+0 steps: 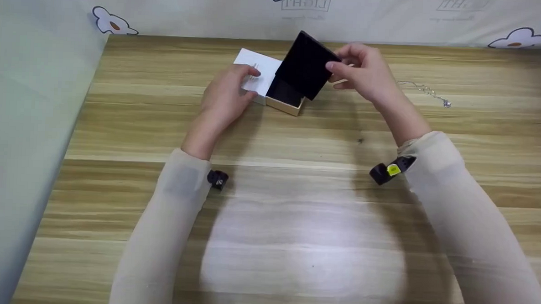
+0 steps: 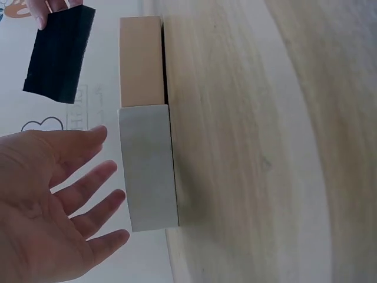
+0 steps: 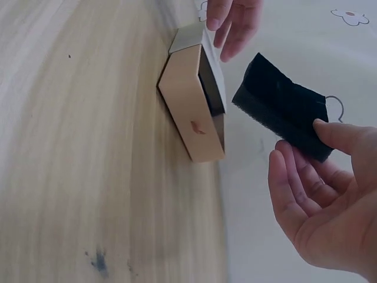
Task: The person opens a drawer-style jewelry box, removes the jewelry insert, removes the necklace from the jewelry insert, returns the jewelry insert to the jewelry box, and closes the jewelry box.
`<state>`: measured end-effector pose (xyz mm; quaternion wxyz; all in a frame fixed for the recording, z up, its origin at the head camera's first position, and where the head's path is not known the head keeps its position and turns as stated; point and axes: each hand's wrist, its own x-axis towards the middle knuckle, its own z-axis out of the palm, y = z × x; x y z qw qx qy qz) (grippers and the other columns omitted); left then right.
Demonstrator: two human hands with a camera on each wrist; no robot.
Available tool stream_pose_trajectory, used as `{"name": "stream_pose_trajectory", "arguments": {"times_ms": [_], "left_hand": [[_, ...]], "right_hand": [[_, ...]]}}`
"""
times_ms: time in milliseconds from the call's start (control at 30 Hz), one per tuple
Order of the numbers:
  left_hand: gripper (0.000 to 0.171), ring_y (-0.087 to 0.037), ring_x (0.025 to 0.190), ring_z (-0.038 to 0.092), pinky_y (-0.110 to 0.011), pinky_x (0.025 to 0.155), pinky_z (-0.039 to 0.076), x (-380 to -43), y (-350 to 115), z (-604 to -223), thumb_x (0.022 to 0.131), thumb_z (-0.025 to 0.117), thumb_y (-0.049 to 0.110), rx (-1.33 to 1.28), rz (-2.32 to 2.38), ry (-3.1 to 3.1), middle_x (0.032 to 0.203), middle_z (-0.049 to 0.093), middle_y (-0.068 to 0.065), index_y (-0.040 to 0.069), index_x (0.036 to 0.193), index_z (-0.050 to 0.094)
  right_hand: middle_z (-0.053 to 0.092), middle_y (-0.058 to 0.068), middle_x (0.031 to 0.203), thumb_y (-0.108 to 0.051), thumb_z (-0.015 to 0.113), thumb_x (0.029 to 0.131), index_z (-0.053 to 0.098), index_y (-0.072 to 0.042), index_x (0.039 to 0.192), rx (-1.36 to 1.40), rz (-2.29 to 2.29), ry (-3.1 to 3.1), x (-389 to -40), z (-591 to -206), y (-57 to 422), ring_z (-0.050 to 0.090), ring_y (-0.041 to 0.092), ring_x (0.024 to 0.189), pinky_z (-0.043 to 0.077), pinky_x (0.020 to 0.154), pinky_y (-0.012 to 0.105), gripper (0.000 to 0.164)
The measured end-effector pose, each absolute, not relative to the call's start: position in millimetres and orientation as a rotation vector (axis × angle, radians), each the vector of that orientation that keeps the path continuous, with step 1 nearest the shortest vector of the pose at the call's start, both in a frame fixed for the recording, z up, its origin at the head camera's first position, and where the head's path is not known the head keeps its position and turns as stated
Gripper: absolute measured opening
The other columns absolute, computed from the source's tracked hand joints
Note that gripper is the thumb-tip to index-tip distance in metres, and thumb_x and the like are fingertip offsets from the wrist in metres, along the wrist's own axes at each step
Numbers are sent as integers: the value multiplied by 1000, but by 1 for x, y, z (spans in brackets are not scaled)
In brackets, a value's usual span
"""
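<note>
A small jewellery box lies near the table's back edge, its white sleeve on the left and its tan drawer slid out to the right. Over the sleeve hovers my left hand, fingers loosely spread; in the left wrist view they hold nothing. With thumb and fingers my right hand pinches one end of a black foam pad. The pad is tilted above the drawer, apart from it in the right wrist view. Dark lining shows inside the drawer.
To the right of my right hand, a thin silver necklace with a small pendant lies on the wooden table. A pale cloth with printed flowers hangs behind the table. Dark marks spot the tabletop.
</note>
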<state>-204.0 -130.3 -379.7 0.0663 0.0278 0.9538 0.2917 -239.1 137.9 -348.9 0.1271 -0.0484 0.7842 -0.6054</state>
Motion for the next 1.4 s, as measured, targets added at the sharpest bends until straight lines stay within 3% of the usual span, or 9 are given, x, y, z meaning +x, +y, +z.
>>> {"name": "stream_pose_trajectory", "arguments": {"times_ms": [267,467,933,1033,1167,1300,1400], "left_hand": [[27,-25,141,44,-40,115,37,-207,-130,-381,96,64,14,73,752,2898,149,51,-2,15,124,66],[27,-25,141,44,-40,116,37,-208,-130,-380,97,64,12,62,754,2883,150,50,-2,16,124,66],[27,-26,140,46,-41,114,38,-208,-130,-382,95,65,10,78,766,2897,148,53,-4,15,122,67],[27,-26,139,46,-41,114,39,-208,-131,-383,95,65,10,80,771,2901,147,53,-4,15,121,67],[27,-26,140,46,-41,114,38,-209,-131,-383,95,65,10,84,766,2900,147,53,-5,15,121,67],[27,-25,139,46,-40,115,38,-209,-130,-383,95,65,10,85,762,2903,147,54,-5,14,121,67],[26,-25,139,46,-40,115,38,-209,-130,-382,96,64,10,78,763,2900,147,53,-5,14,121,67]], "right_hand": [[63,-3,76,-10,68,93,58,-7,115,-54,-1667,2326,-246,-362,128,64,6,61,57,60,19,24],[59,-3,66,-12,69,93,57,-13,111,-75,-1596,2407,-249,-371,123,60,7,56,56,57,20,22],[59,-9,66,-18,69,93,64,-6,112,-116,-1384,2559,-254,-379,107,57,3,55,49,56,16,22],[60,-7,75,-18,69,94,64,-5,113,-108,-1348,2574,-254,-380,105,59,4,59,49,57,16,23],[59,0,102,-18,67,95,63,-5,117,-109,-1270,2617,-251,-377,103,62,7,69,53,62,17,26],[49,8,129,-18,68,95,58,-6,127,-149,-1178,2672,-244,-370,103,65,10,84,54,70,18,36],[44,10,136,-15,69,93,56,-7,130,-210,-1161,2692,-238,-366,103,66,15,98,55,76,20,40]]}}
